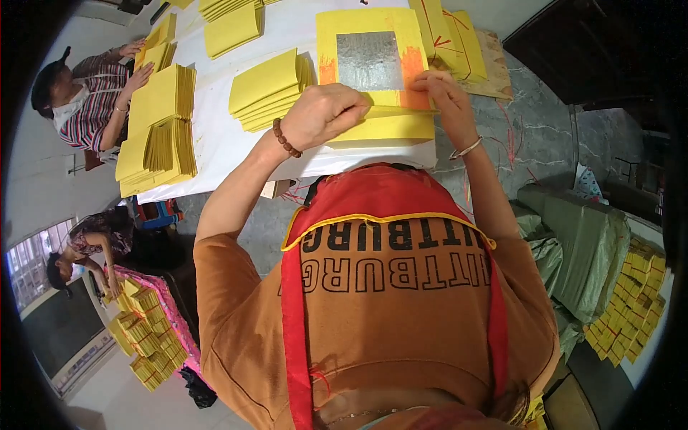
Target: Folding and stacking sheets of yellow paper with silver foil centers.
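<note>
In front of me lies a sheet of yellow joss paper (367, 23) with a silver foil rectangle in its middle and orange patches at both sides. Its near part is a raised yellow flap, under which more yellow paper shows at the table edge. My left hand (324, 116), with a brown bead bracelet at the wrist, is closed with its fingertips at the left end of this fold. At the right end, my right hand (446, 102) pinches the paper's edge between thumb and fingers. Left of the sheet sits a fanned stack of folded yellow paper (266, 87).
More yellow stacks (163, 97) line the white table's (215, 143) left side, where a person in stripes (93, 97) works. Tied yellow bundles (459, 44) stand at the right. Another person (100, 240) handles bundles at lower left. Green wrapped bales (577, 236) are on the right.
</note>
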Available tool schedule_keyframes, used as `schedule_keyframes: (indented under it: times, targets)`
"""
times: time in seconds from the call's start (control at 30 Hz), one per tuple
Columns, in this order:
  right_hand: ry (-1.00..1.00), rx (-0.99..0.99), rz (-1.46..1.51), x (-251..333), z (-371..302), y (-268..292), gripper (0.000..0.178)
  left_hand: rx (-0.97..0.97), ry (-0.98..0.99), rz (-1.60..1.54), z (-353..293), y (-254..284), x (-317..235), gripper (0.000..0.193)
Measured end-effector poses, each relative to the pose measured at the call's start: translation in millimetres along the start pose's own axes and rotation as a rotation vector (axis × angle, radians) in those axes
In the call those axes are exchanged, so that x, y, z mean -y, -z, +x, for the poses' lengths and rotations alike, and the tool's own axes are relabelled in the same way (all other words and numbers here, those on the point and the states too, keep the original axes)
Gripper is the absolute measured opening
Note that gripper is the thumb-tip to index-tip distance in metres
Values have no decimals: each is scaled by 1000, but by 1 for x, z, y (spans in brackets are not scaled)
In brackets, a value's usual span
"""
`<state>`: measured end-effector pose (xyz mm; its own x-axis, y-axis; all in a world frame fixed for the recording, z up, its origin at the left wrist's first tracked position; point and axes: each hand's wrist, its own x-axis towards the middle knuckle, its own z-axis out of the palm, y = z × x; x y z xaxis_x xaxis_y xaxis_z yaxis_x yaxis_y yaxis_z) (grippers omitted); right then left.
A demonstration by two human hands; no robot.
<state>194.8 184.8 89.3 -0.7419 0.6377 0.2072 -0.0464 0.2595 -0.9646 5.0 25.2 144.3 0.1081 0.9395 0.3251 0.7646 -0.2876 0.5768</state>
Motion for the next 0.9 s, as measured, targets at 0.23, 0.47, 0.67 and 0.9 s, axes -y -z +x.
schedule_keyframes:
  times: [0.23, 0.47, 0.67, 0.9]
  targets:
    - [152, 187, -10, -7, -7, 10, 25, 20, 373, -240, -1, 3, 2, 15]
    - [163, 177, -134, -11, -5, 9, 23, -138, 70, -57, -3, -10, 2, 14]
    - [75, 179, -31, -12, -7, 10, 19, 33, -268, 207, -5, -7, -3, 24]
    - [41, 194, 28, -14, -6, 10, 19, 120, -186, 274, -6, -6, -1, 44]
